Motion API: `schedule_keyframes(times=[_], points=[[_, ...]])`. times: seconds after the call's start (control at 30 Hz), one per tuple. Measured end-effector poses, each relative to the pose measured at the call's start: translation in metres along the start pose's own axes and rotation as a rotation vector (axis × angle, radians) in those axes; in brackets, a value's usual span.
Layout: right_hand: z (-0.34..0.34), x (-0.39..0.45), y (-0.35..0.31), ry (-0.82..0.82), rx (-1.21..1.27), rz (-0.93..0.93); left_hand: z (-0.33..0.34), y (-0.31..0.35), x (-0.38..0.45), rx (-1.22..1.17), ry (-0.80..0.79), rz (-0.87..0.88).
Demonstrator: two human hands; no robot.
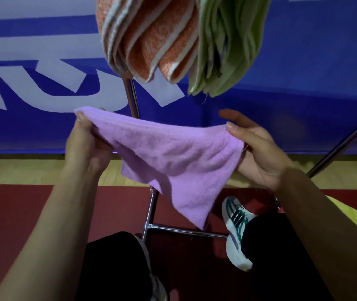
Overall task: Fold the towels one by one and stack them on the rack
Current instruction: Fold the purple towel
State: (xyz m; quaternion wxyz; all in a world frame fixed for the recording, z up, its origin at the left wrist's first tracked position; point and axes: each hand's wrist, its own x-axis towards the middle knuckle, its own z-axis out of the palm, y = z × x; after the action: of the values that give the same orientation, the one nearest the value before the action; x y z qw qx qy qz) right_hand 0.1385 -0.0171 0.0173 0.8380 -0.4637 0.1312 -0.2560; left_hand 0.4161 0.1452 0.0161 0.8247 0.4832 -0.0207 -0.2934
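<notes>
Both hands hold a purple towel [173, 157]: left hand [86, 144] pinching its left corner, right hand [257, 153] thumb-clamping the right edge.

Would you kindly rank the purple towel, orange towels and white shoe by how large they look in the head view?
1. purple towel
2. orange towels, cut off by the top edge, so unsure
3. white shoe, clearly smallest

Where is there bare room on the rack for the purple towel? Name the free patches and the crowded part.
No bare bar shows. The visible top of the rack is crowded: the orange towels and green towels hang side by side, touching. The only open gap is below them, above the purple towel held between the left hand and right hand.
</notes>
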Motion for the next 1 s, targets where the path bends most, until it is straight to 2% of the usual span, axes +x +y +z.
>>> schedule_keyframes(times=[0.07,0.17,0.23,0.3,0.37,0.47,0.6,0.77,0.9,1.0], points=[[0.004,-0.001,0.001,-0.055,0.048,0.045,0.004,-0.006,-0.009,0.006,-0.053,-0.085],[0.012,-0.003,0.005,-0.131,0.006,0.105,0.018,-0.013,-0.028,0.001,-0.404,-0.232],[0.015,-0.003,0.011,-0.164,-0.192,0.062,0.028,-0.023,-0.039,0.119,-0.619,-0.318],[0.014,-0.001,0.018,-0.138,-0.503,-0.051,0.038,-0.038,-0.049,0.222,-0.754,-0.387],[0.017,-0.001,0.02,-0.135,-0.623,-0.093,0.049,-0.051,-0.064,0.235,-0.737,-0.415],[0.021,-0.004,0.018,-0.119,-0.585,-0.124,0.055,-0.065,-0.078,0.373,-0.757,-0.308],[0.019,-0.006,0.013,-0.1,-0.6,-0.163,0.05,-0.067,-0.069,0.365,-0.771,-0.278],[0.02,-0.01,0.008,-0.18,-0.595,-0.13,0.046,-0.066,-0.066,0.396,-0.791,-0.26],[0.021,-0.011,0.008,-0.191,-0.492,-0.119,0.046,-0.069,-0.068,0.266,-0.841,-0.376],[0.019,-0.006,0.007,-0.128,-0.508,-0.128,0.048,-0.068,-0.074,0.073,-0.926,-0.58]])
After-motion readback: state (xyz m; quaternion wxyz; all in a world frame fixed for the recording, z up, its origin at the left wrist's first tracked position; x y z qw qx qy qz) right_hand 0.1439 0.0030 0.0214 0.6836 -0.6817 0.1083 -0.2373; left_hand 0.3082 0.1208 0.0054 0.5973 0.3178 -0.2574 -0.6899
